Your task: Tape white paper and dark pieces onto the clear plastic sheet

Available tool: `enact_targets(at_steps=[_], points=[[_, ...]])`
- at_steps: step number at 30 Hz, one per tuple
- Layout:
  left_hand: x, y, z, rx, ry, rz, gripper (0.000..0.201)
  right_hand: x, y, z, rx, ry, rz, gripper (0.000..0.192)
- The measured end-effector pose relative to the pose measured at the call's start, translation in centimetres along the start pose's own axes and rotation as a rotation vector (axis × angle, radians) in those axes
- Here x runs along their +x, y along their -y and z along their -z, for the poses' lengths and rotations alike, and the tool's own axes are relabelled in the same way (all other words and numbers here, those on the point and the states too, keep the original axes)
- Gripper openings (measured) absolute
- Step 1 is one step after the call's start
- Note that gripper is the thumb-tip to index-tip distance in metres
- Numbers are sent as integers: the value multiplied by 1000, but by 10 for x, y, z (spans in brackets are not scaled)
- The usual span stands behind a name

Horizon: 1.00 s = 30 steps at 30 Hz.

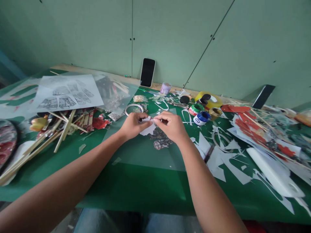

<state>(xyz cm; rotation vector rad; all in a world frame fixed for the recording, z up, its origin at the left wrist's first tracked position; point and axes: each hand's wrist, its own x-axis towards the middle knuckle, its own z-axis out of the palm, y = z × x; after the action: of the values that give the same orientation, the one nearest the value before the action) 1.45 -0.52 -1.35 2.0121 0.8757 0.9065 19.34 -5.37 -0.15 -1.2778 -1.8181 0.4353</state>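
My left hand and my right hand meet over the middle of the green table. Both pinch a small white paper cut-out between their fingertips, just above the table. Under and just behind my right hand lies a printed black-and-white paper figure. A clear plastic sheet covers the table below my hands.
Bamboo sticks and red scraps lie at the left, with a printed sheet behind. Small paint pots, tape rolls and a metal ring stand beyond my hands. A phone leans on the wall. White paper offcuts litter the right.
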Motion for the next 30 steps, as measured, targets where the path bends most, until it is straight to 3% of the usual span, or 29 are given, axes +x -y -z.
enact_targets(at_steps=[13, 30], points=[[-2, -2, 1, 68, 14, -24, 29, -2, 3, 2, -12, 29, 9, 19], [0, 0, 1, -43, 8, 10, 30, -1, 3, 2, 51, 20, -8, 19]])
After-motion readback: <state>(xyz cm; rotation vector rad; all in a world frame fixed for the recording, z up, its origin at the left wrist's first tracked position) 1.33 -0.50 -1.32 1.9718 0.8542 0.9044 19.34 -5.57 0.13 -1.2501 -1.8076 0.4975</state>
